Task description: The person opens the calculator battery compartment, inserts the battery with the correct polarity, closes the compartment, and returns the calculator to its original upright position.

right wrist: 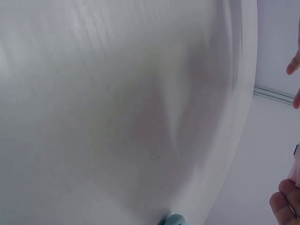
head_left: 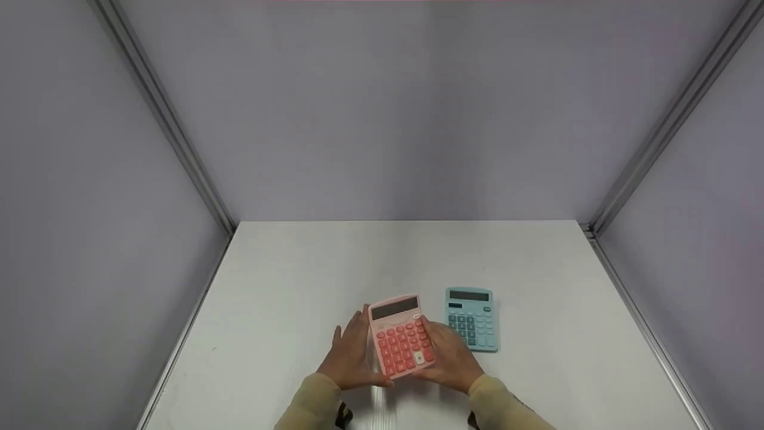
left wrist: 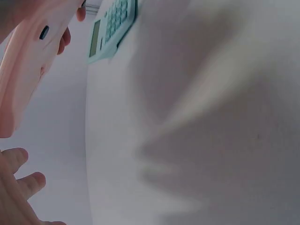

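A pink calculator (head_left: 394, 322) with darker pink keys is held above the white table, tilted, its screen end pointing away. My right hand (head_left: 452, 358) grips its right side, thumb over the front and fingers behind. Along the left edge lies my left hand (head_left: 349, 361), fingers extended and spread, thumb at the lower corner. The left wrist view shows the underside of the pink calculator (left wrist: 35, 61) and the left fingers (left wrist: 30, 185) apart from it. A light blue calculator (head_left: 480, 319) lies face up just beyond the right hand, which covers its lower left corner.
The white table (head_left: 286, 269) carries soft shadows of both hands. Grey panels stand around it: a back wall (head_left: 382, 119), a left wall (head_left: 89, 239) and a right wall (head_left: 704, 239), with metal rails (head_left: 179, 137) at the corners.
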{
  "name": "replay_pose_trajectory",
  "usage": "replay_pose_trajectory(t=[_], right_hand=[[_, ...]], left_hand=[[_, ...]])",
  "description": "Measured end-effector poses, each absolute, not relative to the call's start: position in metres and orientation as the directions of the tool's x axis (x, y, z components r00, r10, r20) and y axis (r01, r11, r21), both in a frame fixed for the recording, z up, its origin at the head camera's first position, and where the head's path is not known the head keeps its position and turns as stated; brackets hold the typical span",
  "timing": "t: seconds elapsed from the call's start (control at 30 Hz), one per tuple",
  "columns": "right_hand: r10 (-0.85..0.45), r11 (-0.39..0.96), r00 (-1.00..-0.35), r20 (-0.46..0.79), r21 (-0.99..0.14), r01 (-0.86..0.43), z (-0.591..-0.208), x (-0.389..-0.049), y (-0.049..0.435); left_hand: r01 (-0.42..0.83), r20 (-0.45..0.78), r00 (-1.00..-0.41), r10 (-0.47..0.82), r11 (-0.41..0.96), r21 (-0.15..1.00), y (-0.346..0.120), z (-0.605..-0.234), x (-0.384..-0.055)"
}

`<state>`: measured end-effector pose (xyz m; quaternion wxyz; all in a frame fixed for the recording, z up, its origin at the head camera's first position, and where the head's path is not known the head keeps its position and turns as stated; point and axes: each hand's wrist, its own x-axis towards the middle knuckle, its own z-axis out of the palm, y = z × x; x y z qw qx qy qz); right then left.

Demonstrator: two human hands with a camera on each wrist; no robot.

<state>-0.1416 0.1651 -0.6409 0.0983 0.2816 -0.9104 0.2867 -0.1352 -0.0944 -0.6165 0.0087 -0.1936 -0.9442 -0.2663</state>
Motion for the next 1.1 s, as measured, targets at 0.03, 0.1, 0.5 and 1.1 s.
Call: replay_pose_trajectory(t=[0.03,0.1,0.5,1.1], right_hand=[[-0.452,0.682,-0.826,0.338,-0.465,-0.564,-0.642,-0.141,0.164],[-0.446,0.683,-0.826,0.344,-0.466,-0.562,-0.645,-0.141,0.161],[-0.389,0.744,-0.878,0.278,-0.467,-0.477,-0.665,-0.141,0.148],[-0.266,0.805,-0.964,0.025,-0.545,-0.236,-0.674,-0.144,0.125]], left_hand=[[0.360,0.104,-0.928,0.358,0.789,0.498,-0.095,-0.617,-0.135],[0.340,0.079,-0.933,0.350,0.792,0.507,-0.096,-0.619,-0.136],[0.238,-0.043,-0.945,0.324,0.772,0.589,-0.098,-0.640,-0.140],[0.273,-0.112,-0.927,0.358,0.849,0.453,-0.106,-0.656,-0.168]])
